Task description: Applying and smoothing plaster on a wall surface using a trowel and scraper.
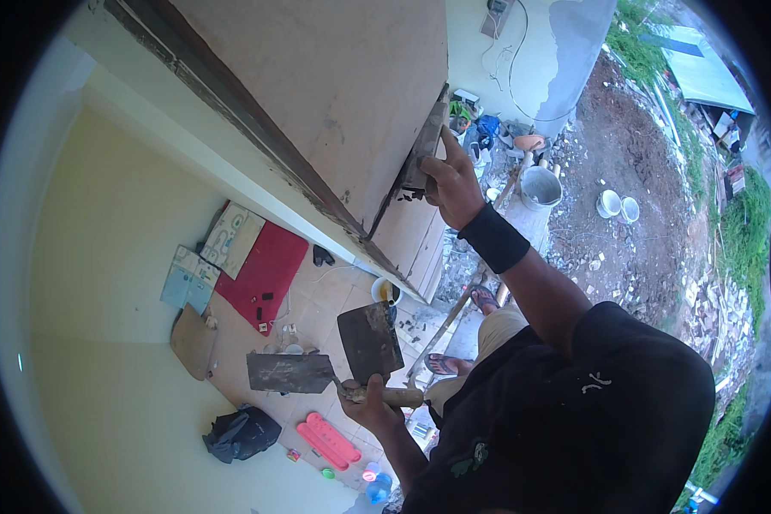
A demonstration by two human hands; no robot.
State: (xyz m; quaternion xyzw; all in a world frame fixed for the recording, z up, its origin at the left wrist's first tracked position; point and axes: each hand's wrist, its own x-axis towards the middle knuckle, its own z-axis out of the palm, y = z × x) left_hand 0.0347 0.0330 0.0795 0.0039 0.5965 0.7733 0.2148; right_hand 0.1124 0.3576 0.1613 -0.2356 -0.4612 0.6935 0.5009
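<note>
My left hand [373, 407] is closed around a trowel, its wooden handle [398, 397] pointing toward my body and its grey, mortar-smeared blade [288, 373] out to the left. A dark square plate [370, 341] also rises from the same hand; its grip is hidden by my fingers. My right hand [454, 180], with a black wristband above it, grips a flat grey tool [425, 150] seen nearly edge-on. That tool lies along the side edge of a broad beige surface [317, 86]. Dark crumbs cling at its near end.
Below lie a tiled floor, a white bucket [385, 291], a red mat [265, 274], a black bag [242, 432] and a pink case [328, 441]. Outside stand a grey bucket [540, 188] and white pails [609, 204] among rubble. A long pole [441, 334] leans near my feet.
</note>
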